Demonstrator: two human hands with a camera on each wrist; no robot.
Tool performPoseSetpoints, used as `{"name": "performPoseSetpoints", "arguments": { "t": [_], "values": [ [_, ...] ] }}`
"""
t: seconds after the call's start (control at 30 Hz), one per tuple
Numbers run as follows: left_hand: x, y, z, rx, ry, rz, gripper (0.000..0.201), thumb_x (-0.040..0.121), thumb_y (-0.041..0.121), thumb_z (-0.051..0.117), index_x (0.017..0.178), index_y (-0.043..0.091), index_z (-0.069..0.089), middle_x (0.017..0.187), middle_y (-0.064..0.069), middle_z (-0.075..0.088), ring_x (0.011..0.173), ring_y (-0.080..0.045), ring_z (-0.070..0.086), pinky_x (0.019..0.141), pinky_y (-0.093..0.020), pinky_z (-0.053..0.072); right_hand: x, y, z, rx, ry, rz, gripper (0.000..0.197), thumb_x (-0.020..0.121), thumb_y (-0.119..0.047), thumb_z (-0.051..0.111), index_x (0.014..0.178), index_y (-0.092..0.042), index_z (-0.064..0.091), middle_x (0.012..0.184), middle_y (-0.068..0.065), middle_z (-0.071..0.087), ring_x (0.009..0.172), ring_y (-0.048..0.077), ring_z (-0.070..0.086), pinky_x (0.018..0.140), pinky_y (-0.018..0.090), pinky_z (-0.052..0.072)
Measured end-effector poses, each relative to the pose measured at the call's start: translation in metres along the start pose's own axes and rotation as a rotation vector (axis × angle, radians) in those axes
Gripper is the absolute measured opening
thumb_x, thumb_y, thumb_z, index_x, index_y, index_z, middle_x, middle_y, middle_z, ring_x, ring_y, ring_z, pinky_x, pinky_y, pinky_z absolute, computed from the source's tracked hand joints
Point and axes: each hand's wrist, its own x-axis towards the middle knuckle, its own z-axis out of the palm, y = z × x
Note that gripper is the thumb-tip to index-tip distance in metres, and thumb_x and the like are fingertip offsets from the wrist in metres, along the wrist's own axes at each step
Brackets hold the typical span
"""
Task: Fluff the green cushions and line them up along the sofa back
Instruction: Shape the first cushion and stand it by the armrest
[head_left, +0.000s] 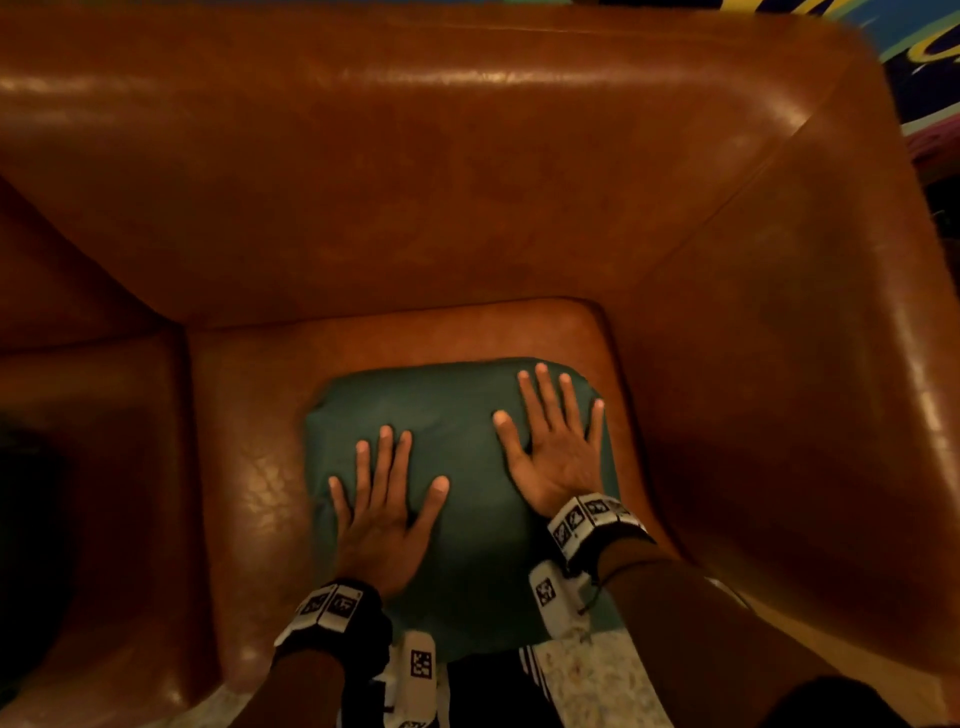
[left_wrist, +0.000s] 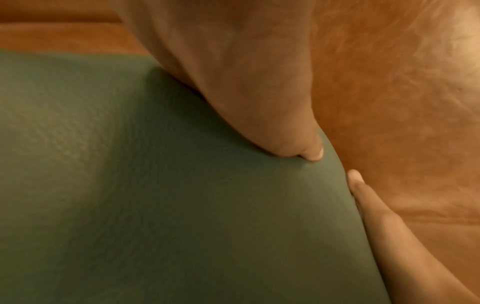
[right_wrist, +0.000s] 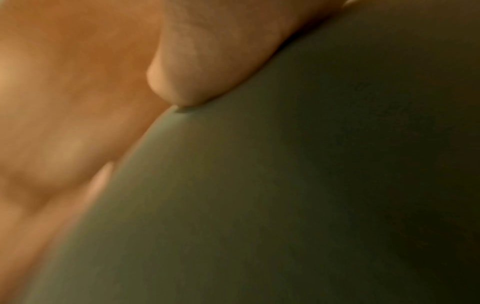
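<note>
green cushion lies flat on the seat of the brown sofa, a little way in front of the sofa back; both hands lie on top of it, palms down; the left hand presses the near left part with fingers straight and spread; the right hand presses the far right part, fingers straight too, tips near the far edge; neither hand grips anything; in the left wrist view the fingertips dent the cushion near its edge, with the brown seat just beside.
</note>
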Motion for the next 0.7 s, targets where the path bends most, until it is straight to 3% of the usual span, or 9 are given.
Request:
{"name": "performPoseSetpoints", "arguments": {
  "t": [0.07, 0.2, 0.3, 0.37, 0.43, 0.53, 0.6, 0.7],
  "values": [
    [0.003, 0.002, -0.001, 0.004, 0.002, -0.007, 0.085, 0.094, 0.085, 0.007, 0.168, 0.047, -0.012, 0.172, 0.027, -0.028, 0.159, -0.005, -0.032, 0.130, -0.054, -0.019, 0.016, 0.001, 0.000, 0.067, -0.037, 0.165, 0.075, 0.101, -0.078, 0.005, 0.168, -0.045, -0.005, 0.175, -0.023, -0.016, 0.162, 0.010, -0.020, 0.129, 0.060, -0.014],
    [0.007, 0.010, -0.002, -0.002, 0.023, 0.012, 0.084, 0.096, 0.084, 0.008, 0.168, 0.047, -0.011, 0.172, 0.027, -0.028, 0.159, -0.005, -0.032, 0.130, -0.055, -0.018, 0.029, 0.004, 0.002, 0.085, -0.126, 0.199, 0.077, 0.100, -0.079, 0.005, 0.168, -0.044, -0.009, 0.174, -0.025, -0.018, 0.162, 0.010, -0.021, 0.129, 0.058, -0.015],
    [0.002, 0.009, -0.003, -0.011, 0.124, 0.000, 0.089, 0.097, 0.085, 0.020, 0.170, 0.042, -0.009, 0.177, 0.018, -0.023, 0.162, -0.010, -0.026, 0.132, -0.052, -0.014, 0.026, 0.004, 0.001, 0.137, -0.173, 0.249, 0.082, 0.098, -0.081, 0.008, 0.167, -0.043, -0.013, 0.173, -0.025, -0.021, 0.162, 0.010, -0.021, 0.131, 0.055, -0.009],
    [-0.001, 0.002, -0.007, -0.071, 0.211, -0.170, 0.100, 0.092, 0.092, 0.029, 0.168, 0.045, -0.014, 0.178, 0.007, -0.024, 0.165, -0.018, -0.022, 0.132, -0.052, -0.010, 0.020, -0.003, -0.001, 0.218, -0.201, 0.310, 0.084, 0.098, -0.081, 0.012, 0.168, -0.040, -0.013, 0.174, -0.023, -0.021, 0.163, 0.010, -0.018, 0.132, 0.054, -0.004],
    [0.000, -0.002, -0.015, -0.178, 0.203, -0.383, 0.106, 0.085, 0.099, 0.028, 0.164, 0.051, -0.022, 0.179, 0.001, -0.022, 0.167, -0.026, -0.015, 0.133, -0.060, -0.001, 0.007, -0.014, -0.004, 0.300, -0.208, 0.368, 0.084, 0.101, -0.078, 0.015, 0.169, -0.037, -0.011, 0.175, -0.020, -0.018, 0.164, 0.010, -0.014, 0.133, 0.053, -0.001],
    [0.009, 0.001, -0.029, -0.189, 0.165, -0.441, 0.110, 0.084, 0.098, 0.022, 0.168, 0.039, -0.016, 0.180, -0.005, -0.014, 0.167, -0.034, -0.002, 0.130, -0.064, 0.011, -0.020, -0.035, -0.012, 0.384, -0.209, 0.494, 0.085, 0.103, -0.074, 0.019, 0.170, -0.029, -0.008, 0.178, -0.012, -0.012, 0.165, 0.016, -0.007, 0.131, 0.054, 0.004],
    [0.015, 0.007, -0.034, -0.189, 0.179, -0.426, 0.117, 0.081, 0.100, 0.016, 0.171, 0.030, -0.012, 0.180, -0.008, -0.010, 0.166, -0.038, 0.003, 0.129, -0.066, 0.011, -0.054, -0.044, -0.012, 0.262, -0.138, 0.396, 0.088, 0.102, -0.074, 0.020, 0.170, -0.025, -0.009, 0.178, -0.007, -0.016, 0.165, 0.024, -0.009, 0.128, 0.062, 0.006],
    [0.012, 0.000, -0.027, -0.175, 0.208, -0.388, 0.131, 0.071, 0.107, 0.025, 0.171, 0.027, -0.006, 0.181, -0.008, 0.001, 0.165, -0.037, 0.013, 0.127, -0.068, 0.017, -0.104, -0.036, -0.007, 0.049, -0.108, -0.017, 0.077, 0.103, -0.074, 0.017, 0.166, -0.045, -0.014, 0.173, -0.016, -0.030, 0.161, 0.024, -0.029, 0.122, 0.067, -0.003]
  ]
}}
